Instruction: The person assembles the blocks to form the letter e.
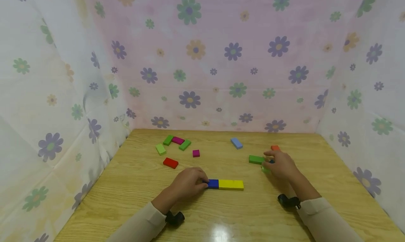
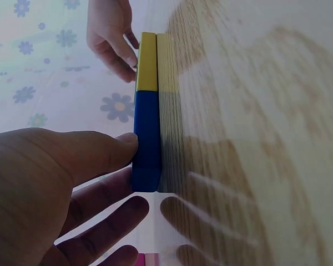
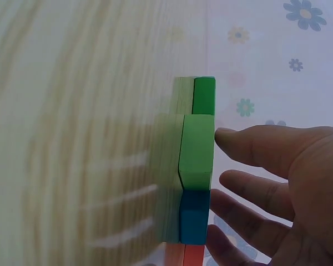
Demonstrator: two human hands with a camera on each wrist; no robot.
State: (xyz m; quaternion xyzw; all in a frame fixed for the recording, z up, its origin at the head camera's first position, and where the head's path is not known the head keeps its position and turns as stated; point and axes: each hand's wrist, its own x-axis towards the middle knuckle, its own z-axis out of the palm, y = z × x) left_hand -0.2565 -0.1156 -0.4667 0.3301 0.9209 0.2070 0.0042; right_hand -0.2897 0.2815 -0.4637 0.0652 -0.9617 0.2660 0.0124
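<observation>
A blue block [image 1: 213, 184] lies end to end with a yellow block [image 1: 231, 185], forming one straight row on the table. My left hand [image 1: 188, 183] pinches the blue block at its left end, the thumb on its near side. Over to the right, my right hand [image 1: 281, 165] hovers low above a cluster of blocks, thumb and fingers spread. Beneath it are a light green block [image 3: 197, 149] and a dark blue block [image 3: 195, 216], with the fingertips right at their upper faces. A green block [image 1: 256, 159] lies just left of that hand, and an orange-red block [image 1: 275, 148] just behind it.
At the back left of the wooden table [image 1: 218, 214] lie several green and magenta blocks, including a small magenta block [image 1: 196, 153], and a red block [image 1: 171, 163]. A light blue block [image 1: 236, 143] lies at the back. Flowered cloth [image 1: 218, 59] walls three sides.
</observation>
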